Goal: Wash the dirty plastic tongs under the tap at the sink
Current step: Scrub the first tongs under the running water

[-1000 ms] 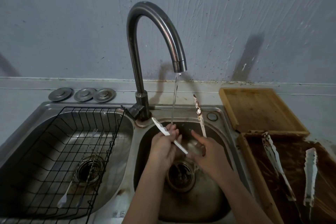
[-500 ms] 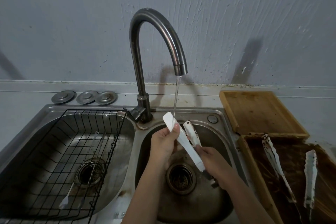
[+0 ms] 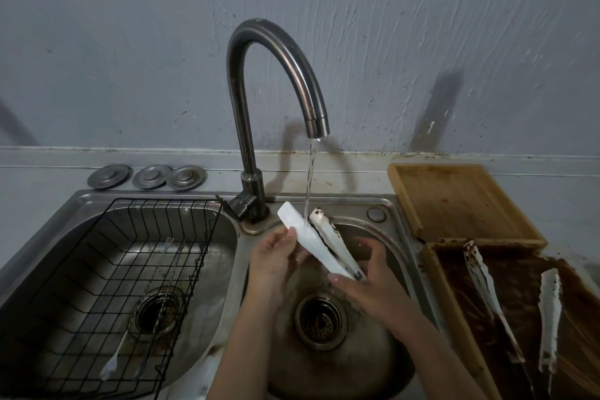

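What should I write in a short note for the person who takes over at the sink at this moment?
Left hand: holds the tongs by the cleaner white arm.
Right hand: grips the tongs at the hinge end.
The tongs are over the right sink basin; the stream from the tap falls between the two tips.
Done: one arm looks mostly white.
Left: the other arm still has brown stains. More dirty tongs wait in the brown tray on the right.

Stained white tongs (image 3: 319, 245) under tap (image 3: 279, 81)
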{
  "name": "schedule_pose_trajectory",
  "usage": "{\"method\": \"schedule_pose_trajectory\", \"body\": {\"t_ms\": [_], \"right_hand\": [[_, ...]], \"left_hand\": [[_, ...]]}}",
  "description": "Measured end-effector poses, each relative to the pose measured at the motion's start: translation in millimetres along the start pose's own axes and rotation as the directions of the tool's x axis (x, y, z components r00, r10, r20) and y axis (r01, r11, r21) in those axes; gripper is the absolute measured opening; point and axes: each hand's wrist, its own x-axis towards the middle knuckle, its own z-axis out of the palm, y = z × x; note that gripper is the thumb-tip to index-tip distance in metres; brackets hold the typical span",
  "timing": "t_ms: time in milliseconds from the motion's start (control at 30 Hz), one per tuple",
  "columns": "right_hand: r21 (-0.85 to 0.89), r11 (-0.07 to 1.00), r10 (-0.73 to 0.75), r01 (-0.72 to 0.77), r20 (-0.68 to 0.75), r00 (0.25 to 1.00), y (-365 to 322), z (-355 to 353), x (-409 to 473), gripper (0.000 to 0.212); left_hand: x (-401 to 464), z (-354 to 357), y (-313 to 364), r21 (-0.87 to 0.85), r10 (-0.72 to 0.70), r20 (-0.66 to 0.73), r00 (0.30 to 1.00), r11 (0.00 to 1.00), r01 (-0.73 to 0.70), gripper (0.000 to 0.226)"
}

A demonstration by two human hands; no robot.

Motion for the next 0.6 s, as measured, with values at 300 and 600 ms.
{"method": "schedule_pose_trajectory", "body": {"t_ms": [300, 600], "right_hand": [[-0.486, 0.850, -0.292, 0.205, -0.109, 0.950, -20, 6, 1, 0.101], [-0.325, 0.913, -0.240, 0.247, 0.061, 0.969, -30, 21, 12, 0.064]], "left_hand": [[-2, -8, 5, 0.371, 0.374, -0.127, 0.918, 0.877, -0.306, 0.026], [-15, -2, -20, 0.145, -0.107, 0.143, 0.984, 0.986, 0.086, 0.019]]}}
